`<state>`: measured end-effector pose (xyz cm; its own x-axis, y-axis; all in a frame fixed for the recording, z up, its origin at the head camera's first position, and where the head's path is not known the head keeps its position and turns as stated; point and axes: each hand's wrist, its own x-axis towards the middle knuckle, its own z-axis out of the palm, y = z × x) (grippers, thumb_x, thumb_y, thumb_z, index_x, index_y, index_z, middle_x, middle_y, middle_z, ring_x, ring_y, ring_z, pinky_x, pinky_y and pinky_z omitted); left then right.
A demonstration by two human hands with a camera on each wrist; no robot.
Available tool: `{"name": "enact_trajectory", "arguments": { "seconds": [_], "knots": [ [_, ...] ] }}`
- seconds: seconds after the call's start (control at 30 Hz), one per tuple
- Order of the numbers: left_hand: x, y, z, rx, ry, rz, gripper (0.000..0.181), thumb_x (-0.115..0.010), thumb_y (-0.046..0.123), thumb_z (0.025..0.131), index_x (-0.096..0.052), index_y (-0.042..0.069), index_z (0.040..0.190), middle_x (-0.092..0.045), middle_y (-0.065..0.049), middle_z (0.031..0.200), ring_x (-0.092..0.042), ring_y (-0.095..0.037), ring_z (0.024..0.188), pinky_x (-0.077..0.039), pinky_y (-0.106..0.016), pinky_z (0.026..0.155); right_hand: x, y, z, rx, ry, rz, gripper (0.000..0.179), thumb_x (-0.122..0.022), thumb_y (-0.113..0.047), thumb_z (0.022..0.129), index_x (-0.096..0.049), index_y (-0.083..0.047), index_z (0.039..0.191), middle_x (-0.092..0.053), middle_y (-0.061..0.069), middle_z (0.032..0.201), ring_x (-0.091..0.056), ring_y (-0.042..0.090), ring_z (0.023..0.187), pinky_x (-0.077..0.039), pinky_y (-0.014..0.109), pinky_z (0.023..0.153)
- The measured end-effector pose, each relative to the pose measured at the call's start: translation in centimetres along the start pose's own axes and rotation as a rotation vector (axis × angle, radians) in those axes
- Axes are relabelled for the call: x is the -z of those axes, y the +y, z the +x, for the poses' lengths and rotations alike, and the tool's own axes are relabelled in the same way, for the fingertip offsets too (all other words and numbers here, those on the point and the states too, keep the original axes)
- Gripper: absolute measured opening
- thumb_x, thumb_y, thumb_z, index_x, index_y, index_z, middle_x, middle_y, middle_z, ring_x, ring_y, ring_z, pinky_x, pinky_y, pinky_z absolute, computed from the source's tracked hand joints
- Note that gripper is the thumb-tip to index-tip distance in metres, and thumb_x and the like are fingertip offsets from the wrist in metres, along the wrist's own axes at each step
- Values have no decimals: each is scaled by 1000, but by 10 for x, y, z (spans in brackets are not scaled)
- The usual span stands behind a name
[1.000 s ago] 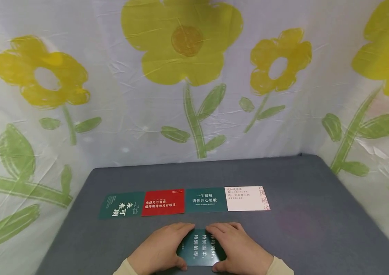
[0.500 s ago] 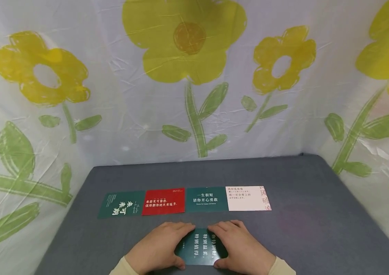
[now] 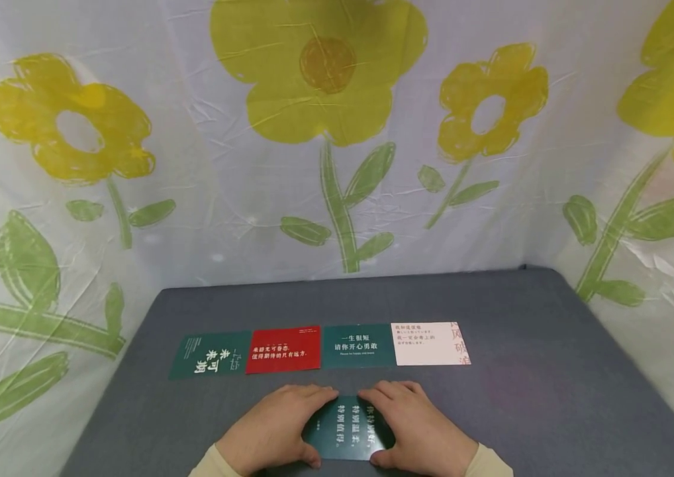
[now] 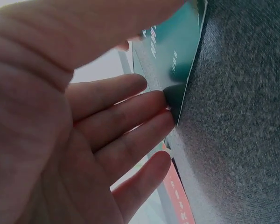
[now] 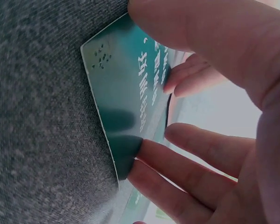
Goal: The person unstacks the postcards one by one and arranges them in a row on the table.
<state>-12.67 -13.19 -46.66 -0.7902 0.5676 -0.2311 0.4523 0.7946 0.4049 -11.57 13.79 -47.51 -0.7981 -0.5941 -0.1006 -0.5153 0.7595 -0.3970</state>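
A dark green card (image 3: 345,434) printed with white Chinese characters lies flat at the table's near middle, its text running sideways. My left hand (image 3: 280,427) holds its left end, thumb at the near edge and fingertips at the far edge. The right hand (image 3: 414,427) spans the other end the same way. In the left wrist view, the fingers (image 4: 130,116) reach the card's edge near a corner. The right wrist view shows two fingertips right at the card's far edge, with the thumb (image 5: 177,23) over its opposite edge.
Behind the hands, cards lie side by side in a row: a green one (image 3: 212,354), a red one (image 3: 283,350), another green one (image 3: 356,346) and a white one (image 3: 430,344). The grey table (image 3: 551,397) ends at a flower-printed curtain (image 3: 224,232).
Both hands stay on the green card, which has hardly moved. The head view has shifted slightly.
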Motion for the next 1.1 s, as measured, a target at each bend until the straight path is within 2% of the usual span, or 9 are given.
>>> {"name": "enact_trajectory", "arguments": {
  "seconds": [0.17,0.4,0.67,1.1],
  "knots": [
    [0,0,0,13,5,-8,92,-100,48,69,-63,27,151,-70,7,142,-67,-19,124,-57,-51,111,0,2,1,6,2,14,83,-95,-48,77,-62,-20,148,-66,-8,137,-60,16,127,-45,55,116],
    [1,-3,0,12,5,-6,94,-99,51,69,-62,28,152,-69,8,143,-66,-19,126,-56,-51,112,0,2,1,1,6,43,84,-94,-46,78,-60,-20,150,-64,-7,140,-59,19,126,-53,48,113],
    [0,-4,-1,-3,26,-2,95,-98,53,69,-61,28,152,-69,9,142,-64,-18,126,-54,-49,114,2,3,-1,26,33,52,84,-94,-44,77,-60,-20,150,-64,-10,138,-58,18,127,-53,45,112],
    [-3,-5,1,30,31,-29,97,-97,56,68,-60,30,154,-68,9,143,-62,-19,126,-56,-51,111,0,7,0,40,40,35,82,-94,-43,78,-60,-21,150,-64,-10,139,-57,19,130,-43,56,118]
  ]
}}
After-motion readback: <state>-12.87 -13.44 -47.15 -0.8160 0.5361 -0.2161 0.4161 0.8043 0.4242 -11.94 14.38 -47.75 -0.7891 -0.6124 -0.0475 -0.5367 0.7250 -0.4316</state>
